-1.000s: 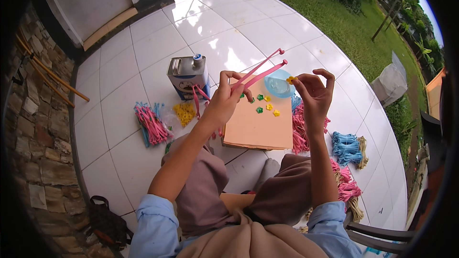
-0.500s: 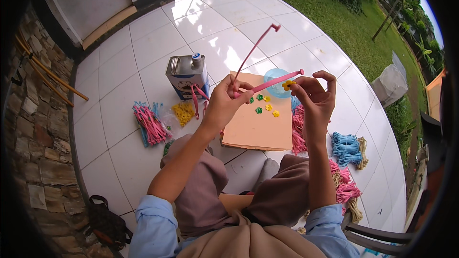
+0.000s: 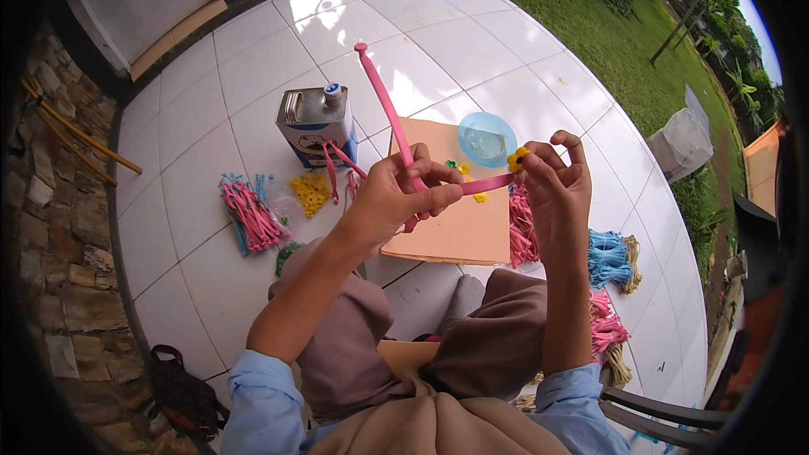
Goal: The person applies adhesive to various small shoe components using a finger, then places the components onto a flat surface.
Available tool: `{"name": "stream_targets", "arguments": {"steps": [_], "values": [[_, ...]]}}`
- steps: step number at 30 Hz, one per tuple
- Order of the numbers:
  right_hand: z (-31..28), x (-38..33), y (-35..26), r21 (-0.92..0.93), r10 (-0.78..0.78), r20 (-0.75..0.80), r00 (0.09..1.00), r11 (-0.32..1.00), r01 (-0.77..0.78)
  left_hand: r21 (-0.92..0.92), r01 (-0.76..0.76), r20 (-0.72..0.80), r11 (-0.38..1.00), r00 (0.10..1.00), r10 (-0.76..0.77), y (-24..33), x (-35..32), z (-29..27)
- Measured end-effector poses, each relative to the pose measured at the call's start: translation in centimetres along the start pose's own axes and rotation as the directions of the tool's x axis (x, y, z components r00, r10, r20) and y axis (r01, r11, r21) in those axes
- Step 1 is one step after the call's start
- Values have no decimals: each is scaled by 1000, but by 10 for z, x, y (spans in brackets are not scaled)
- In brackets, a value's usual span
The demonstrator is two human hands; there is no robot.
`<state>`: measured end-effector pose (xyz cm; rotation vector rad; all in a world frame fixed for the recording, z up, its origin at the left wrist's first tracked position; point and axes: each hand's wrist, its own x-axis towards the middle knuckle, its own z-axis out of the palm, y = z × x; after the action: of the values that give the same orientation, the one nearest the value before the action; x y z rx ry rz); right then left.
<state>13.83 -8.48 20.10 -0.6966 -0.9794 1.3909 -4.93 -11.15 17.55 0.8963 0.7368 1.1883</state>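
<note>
My left hand is closed round a pink rubbery strap with a small knob at its end. One length of the strap rises up and to the left; another runs right to my right hand. There my thumb and index finger pinch a yellow flower with a dark centre, at the strap's right end. Whether the strap goes through the flower is hidden by my fingers. Below lies a tan board with a few small yellow flowers and a green flower, partly behind my hands.
A light blue bowl sits at the board's far right. To the left are a metal can, yellow flowers in a bag and pink straps. Blue bundles and pink bundles lie at right.
My right hand has brought the yellow flower to the strap's right end. The strap's raised length now leans left, and my left hand has turned and lowered slightly.
</note>
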Motion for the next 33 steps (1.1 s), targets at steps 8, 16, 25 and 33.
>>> {"name": "stream_targets", "arguments": {"steps": [8, 16, 25, 33], "values": [[2, -5, 15, -140, -58, 16, 998, 988, 60, 4, 33, 122, 999, 992, -33, 2, 1, -11], [13, -8, 24, -295, -86, 107, 991, 949, 114, 109, 72, 68, 991, 994, -80, 6, -3, -18], [-41, 44, 63, -377, 45, -204, 978, 918, -121, 778, -19, -156, 629, 962, 223, -8, 7, -42], [-61, 56, 96, -478, 91, 21, 996, 876, -70, 601, -163, 120, 783, 986, 113, 2, 3, -56]]}}
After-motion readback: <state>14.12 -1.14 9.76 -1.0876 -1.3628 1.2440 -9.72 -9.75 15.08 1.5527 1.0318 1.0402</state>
